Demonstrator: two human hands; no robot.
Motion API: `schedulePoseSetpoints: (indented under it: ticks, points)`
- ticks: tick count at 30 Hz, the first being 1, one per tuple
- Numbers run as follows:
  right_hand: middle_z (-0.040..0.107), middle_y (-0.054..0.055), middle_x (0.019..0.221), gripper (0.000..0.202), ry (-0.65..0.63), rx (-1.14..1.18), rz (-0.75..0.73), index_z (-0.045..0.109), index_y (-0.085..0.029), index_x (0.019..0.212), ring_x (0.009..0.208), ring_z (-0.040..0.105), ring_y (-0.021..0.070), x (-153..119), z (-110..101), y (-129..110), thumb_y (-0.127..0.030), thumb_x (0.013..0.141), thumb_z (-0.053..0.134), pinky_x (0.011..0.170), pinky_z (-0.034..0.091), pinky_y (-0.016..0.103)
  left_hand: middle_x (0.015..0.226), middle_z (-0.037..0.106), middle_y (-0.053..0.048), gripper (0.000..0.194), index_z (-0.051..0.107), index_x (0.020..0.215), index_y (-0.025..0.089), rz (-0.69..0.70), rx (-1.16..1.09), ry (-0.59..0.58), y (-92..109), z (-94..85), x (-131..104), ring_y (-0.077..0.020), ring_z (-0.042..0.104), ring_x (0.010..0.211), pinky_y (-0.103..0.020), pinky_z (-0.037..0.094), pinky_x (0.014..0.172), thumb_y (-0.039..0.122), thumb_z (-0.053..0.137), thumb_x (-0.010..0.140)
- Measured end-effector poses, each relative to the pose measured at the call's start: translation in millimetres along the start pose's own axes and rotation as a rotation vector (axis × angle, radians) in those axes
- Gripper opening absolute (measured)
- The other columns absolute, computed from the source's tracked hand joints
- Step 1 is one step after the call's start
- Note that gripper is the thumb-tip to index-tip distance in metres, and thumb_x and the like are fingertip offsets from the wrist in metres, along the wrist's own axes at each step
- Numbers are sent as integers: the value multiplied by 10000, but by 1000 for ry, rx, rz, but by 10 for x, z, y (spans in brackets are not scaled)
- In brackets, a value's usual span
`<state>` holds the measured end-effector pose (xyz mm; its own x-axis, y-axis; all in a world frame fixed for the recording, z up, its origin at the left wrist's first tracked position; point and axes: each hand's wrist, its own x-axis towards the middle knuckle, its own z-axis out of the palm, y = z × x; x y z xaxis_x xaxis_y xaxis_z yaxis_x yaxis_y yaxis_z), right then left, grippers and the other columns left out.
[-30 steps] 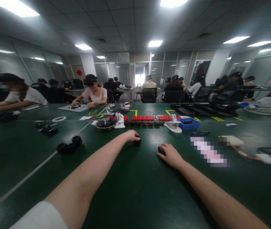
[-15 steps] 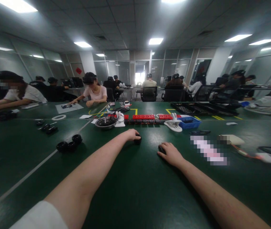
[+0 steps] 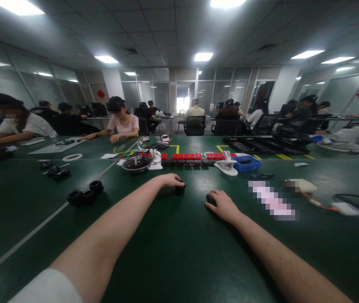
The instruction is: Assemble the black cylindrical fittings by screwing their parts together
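My left hand [image 3: 170, 180] is stretched out over the green table, its fingers closed round a small black cup-shaped part [image 3: 180, 189] that stands on the surface. To the right and a little nearer, my right hand [image 3: 223, 203] curls over a small dark rounded piece [image 3: 211, 200], mostly covered by the fingers. Its exact kind cannot be made out. A gap of bare green tabletop [image 3: 195, 198] lies between the hands. On the left, a cluster of black cup-shaped parts [image 3: 96, 186] sits beside a pale line.
Beyond my hands are a round dark bowl [image 3: 135, 169], red blocks [image 3: 187, 156], a white clip stand [image 3: 228, 166] and a blue bin [image 3: 247, 164]. A white ring [image 3: 72, 157] lies left. Cables and a cream-coloured device [image 3: 304, 185] are right. A co-worker [image 3: 124, 122] sits across the table.
The view has turned slightly, so most things appear a little further left. The co-worker's pale board has shifted left. Both my hands stay at their black pieces.
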<state>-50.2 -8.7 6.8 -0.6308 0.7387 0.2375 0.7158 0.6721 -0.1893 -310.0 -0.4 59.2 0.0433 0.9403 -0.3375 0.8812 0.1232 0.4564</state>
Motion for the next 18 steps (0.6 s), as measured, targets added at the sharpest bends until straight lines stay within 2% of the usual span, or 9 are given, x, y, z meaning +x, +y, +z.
schedulePoseSetpoints:
  ticks: [4, 9, 13, 18]
  points:
    - [532, 91, 1027, 384, 2, 9, -3, 549, -184, 1034, 955, 451, 214, 4, -1, 9, -441, 763, 460, 825, 346, 312, 1225, 473, -89, 696, 367, 1239, 174, 11, 26, 29, -69, -112, 42, -162, 589, 874, -207, 441, 696, 575, 471, 680]
    - [531, 88, 1025, 370, -1, 19, -10, 555, -190, 1016, 951, 452, 213, 6, -7, 14, -439, 758, 467, 819, 352, 309, 1219, 479, -98, 756, 332, 1263, 148, -33, 130, 202, -237, -365, -31, -196, 512, 1027, -216, 399, 802, 594, 468, 668]
    - [529, 89, 1034, 376, 1, 18, -13, 553, -191, 1026, 956, 450, 219, 10, 7, 23, -441, 761, 458, 828, 350, 321, 1209, 494, -66, 659, 440, 1198, 183, -147, 234, 351, -545, -724, -245, -210, 486, 1061, -224, 367, 847, 578, 472, 671]
    - [531, 91, 1041, 380, 5, 16, -11, 554, -192, 1031, 964, 447, 226, 14, 26, 35, -441, 763, 451, 834, 353, 329, 1062, 598, -59, 542, 567, 1070, 184, -368, 324, 458, -1087, -1183, -685, -220, 565, 923, -239, 415, 742, 559, 464, 693]
